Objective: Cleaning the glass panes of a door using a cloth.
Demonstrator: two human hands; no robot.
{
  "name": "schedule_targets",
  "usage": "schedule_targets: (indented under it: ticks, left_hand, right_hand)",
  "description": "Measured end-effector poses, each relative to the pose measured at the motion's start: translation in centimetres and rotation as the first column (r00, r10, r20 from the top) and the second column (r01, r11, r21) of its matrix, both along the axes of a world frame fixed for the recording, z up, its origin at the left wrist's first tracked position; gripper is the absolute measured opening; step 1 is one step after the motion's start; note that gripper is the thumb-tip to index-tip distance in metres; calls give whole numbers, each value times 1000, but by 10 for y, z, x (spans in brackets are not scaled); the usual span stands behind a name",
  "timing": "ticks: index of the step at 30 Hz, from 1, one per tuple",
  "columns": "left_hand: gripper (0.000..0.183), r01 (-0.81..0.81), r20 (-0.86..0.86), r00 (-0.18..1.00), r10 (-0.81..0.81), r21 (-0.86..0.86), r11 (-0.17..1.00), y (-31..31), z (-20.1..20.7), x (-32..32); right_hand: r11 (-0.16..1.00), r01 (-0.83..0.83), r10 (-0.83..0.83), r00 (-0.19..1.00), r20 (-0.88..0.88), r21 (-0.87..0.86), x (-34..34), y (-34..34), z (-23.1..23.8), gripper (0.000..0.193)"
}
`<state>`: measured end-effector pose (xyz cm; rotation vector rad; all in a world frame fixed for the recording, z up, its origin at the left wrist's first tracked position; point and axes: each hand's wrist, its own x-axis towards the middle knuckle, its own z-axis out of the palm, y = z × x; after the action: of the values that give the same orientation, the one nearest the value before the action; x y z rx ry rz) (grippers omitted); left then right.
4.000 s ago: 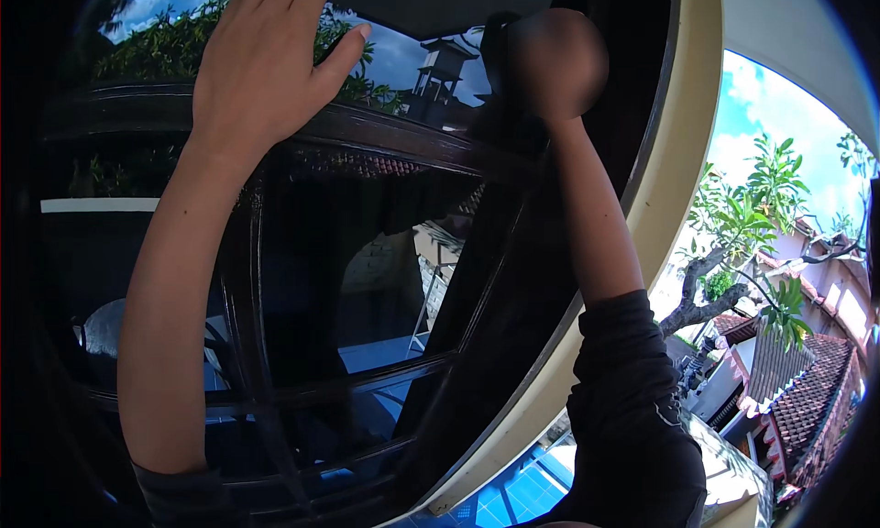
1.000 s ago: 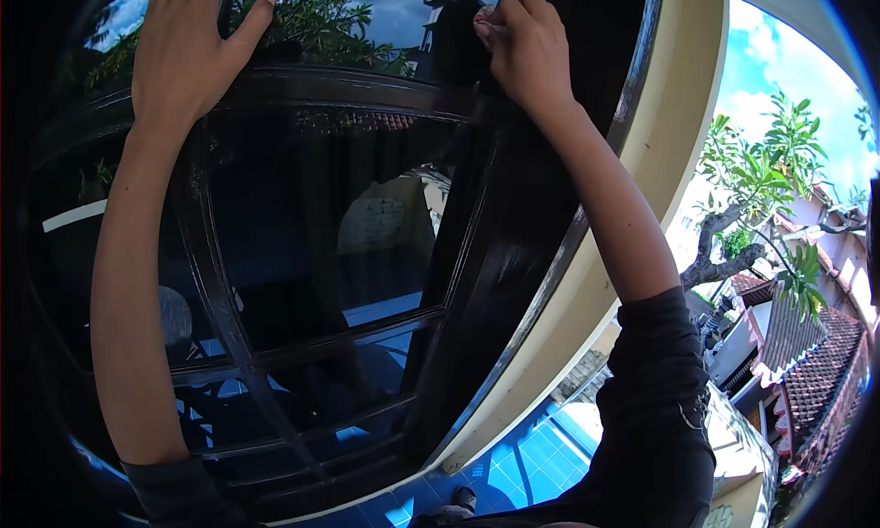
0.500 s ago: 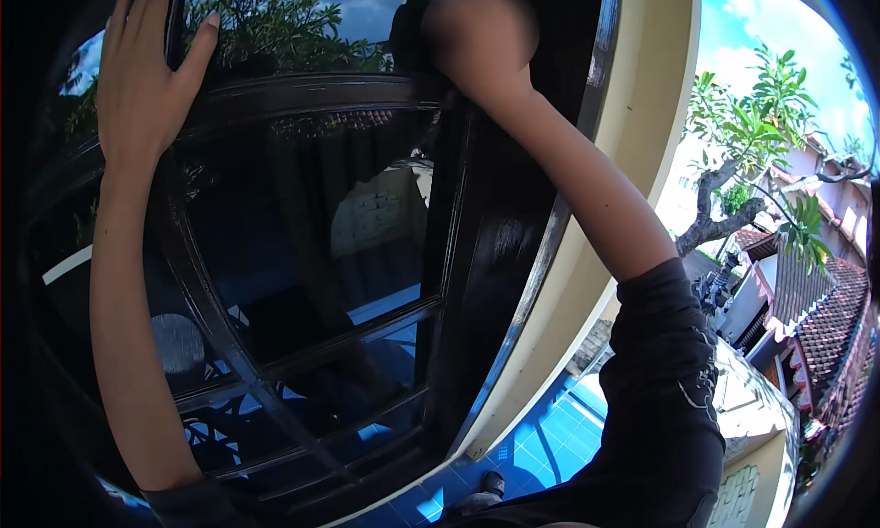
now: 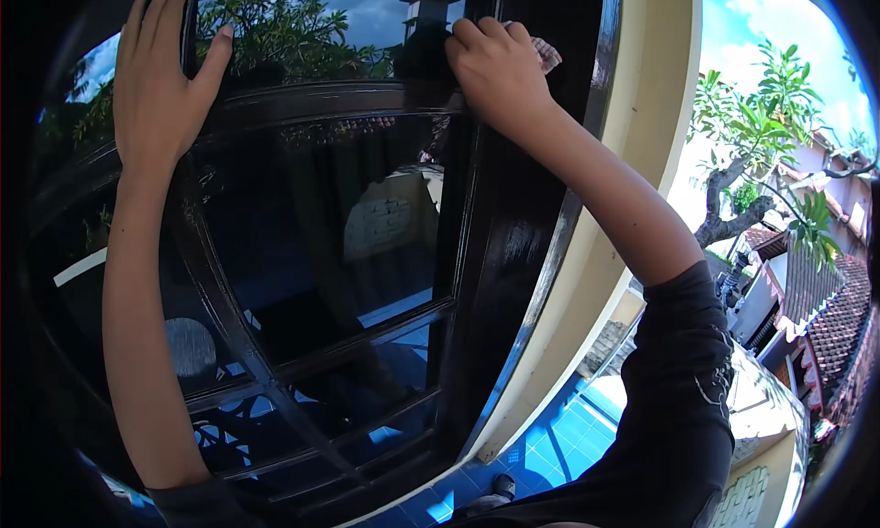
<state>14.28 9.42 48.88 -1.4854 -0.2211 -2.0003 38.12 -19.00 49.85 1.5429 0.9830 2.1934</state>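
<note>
A dark wooden window (image 4: 344, 102) with glossy glass panes fills the left and middle of the view. High on the left, my left hand (image 4: 165, 93) lies against it by a vertical bar, fingers stretched upward and thumb apart. My right hand (image 4: 500, 74) is at the right side of the upper pane, against the dark wood. Its fingers are closed around a crumpled cloth (image 4: 547, 56), whose pale checkered end sticks out on the right; most of the cloth is hidden in the hand.
A cream wall edge (image 4: 632, 152) runs down to the right of the dark frame. Below are blue floor tiles (image 4: 541, 450) and part of a shoe (image 4: 503, 485). Farther right stand a leafy tree (image 4: 761, 125) and tiled roofs (image 4: 839, 313). The glass reflects plants and sky.
My right hand, blurred before, has come down slightly along the wood, and the cloth end now shows. My left hand stays on the window; the whole view has shifted a little.
</note>
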Motion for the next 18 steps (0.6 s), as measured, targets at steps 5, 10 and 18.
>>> schedule_targets:
  ticks: [5, 10, 18]
  left_hand:
    - [70, 37, -66, 997, -43, -95, 995, -34, -1, -2]
    - [70, 32, -50, 998, -38, -116, 993, -42, 1, 2]
    - [66, -21, -61, 998, 15, -100, 995, -36, 0, -4]
  right_hand:
    - [990, -142, 142, 990, -3, -22, 18, -15, 5, 11]
    - [907, -418, 420, 907, -35, 52, 33, -14, 44, 14]
    - [776, -625, 625, 780, -24, -85, 16, 20, 16, 7]
